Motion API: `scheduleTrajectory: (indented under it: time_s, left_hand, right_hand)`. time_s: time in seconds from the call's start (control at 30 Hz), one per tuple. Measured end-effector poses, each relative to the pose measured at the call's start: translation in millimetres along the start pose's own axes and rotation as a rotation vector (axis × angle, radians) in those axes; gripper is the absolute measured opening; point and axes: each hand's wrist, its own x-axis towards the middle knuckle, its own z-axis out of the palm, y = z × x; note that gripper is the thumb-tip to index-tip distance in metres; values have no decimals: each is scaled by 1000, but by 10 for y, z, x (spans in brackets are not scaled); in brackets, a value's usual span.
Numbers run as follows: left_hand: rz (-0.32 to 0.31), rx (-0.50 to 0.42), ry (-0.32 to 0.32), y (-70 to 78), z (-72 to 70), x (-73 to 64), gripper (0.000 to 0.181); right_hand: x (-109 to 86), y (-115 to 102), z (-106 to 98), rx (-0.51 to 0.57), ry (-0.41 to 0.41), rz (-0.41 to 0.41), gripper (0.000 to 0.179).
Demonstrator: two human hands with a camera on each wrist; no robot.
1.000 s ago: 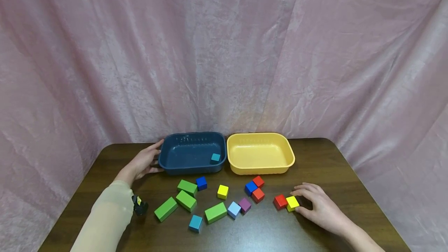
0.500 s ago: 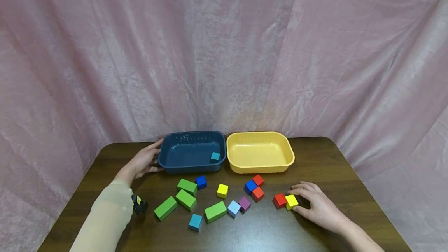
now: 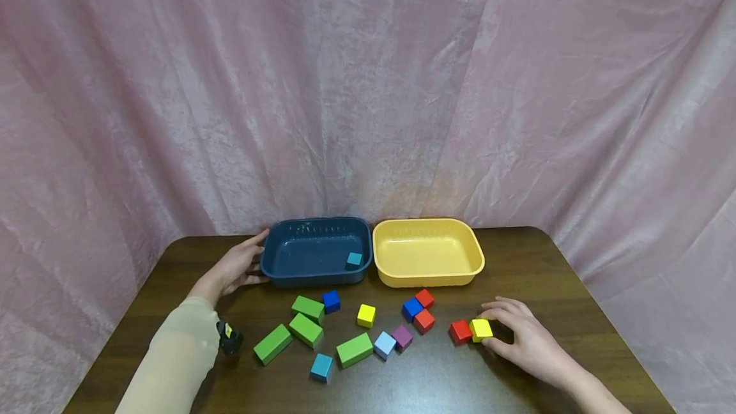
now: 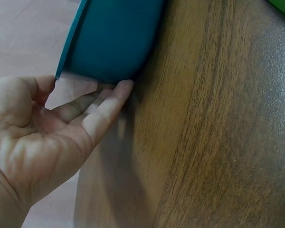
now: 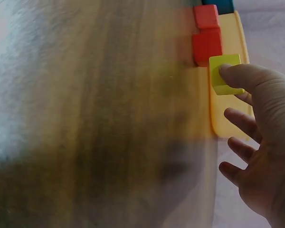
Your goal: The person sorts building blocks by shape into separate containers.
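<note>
In the lower right of the frame, a person's right hand (image 3: 520,337) pinches a yellow cube (image 3: 481,329) just beside a red cube (image 3: 460,332). In the lower left, the left hand (image 3: 236,267) rests, thumb and fingers spread wide, against a dark blue plastic tray (image 3: 316,279) containing a turquoise cube (image 3: 354,260). A yellow plastic tray (image 3: 427,280) stands at lower centre, above scattered green blocks (image 3: 354,349) and coloured cubes (image 3: 366,315)

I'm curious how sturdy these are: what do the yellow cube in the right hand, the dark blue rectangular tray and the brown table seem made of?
The held yellow cube: painted wood or plastic, I can't tell which; smooth faces, even colour. The dark blue rectangular tray: probably glossy moulded plastic, from its shine and rounded rim. The brown table: wood or wood-look laminate; grain and sheen show.
</note>
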Motion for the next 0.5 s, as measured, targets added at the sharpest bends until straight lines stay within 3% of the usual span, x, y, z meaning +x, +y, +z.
scheduleTrajectory:
  time_s: [0.2, 0.5]
  left_hand:
    - [7, -7, -2, -7, 4, -11, 59]
    - [10, 0, -6, 10, 10, -20, 57]
  right_hand:
    - [58, -27, -76, 13, 70, -52, 47]
    - [168, -113, -182, 7, 82, -14, 48]
